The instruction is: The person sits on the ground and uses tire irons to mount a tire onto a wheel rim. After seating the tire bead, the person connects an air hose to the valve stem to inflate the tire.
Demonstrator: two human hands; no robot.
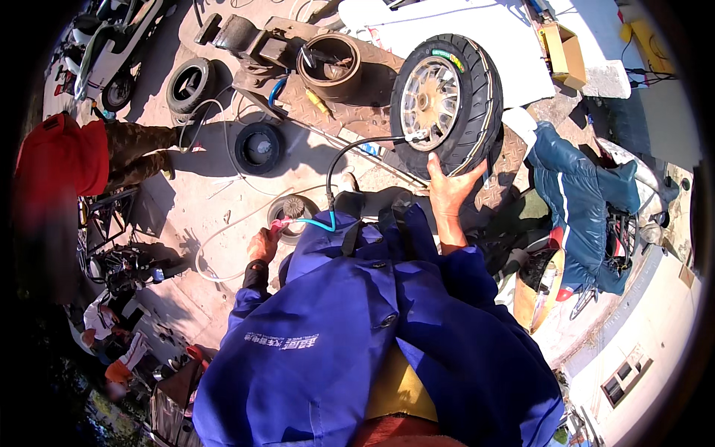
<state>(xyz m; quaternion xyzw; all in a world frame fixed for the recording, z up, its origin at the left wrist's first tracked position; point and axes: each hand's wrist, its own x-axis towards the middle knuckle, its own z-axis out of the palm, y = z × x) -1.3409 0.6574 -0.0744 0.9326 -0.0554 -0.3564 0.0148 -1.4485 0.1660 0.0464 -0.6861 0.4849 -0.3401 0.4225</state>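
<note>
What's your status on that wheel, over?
Right hand braces the upright wheel at its lower tyre edge. Left hand grips the inflator handle; black hose runs to the rim. Nothing in the way.

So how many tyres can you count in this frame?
3: a mounted tyre steadied by the right hand, a loose tyre at upper left, and a smaller tyre on the ground between. Others may be hidden.

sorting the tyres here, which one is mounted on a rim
The upright tyre under the right hand, with a silver spoked rim; the two tyres on the ground are bare rubber.

Open pavement (223,190) between spare tyre (258,147) and wheel (447,104).
</note>
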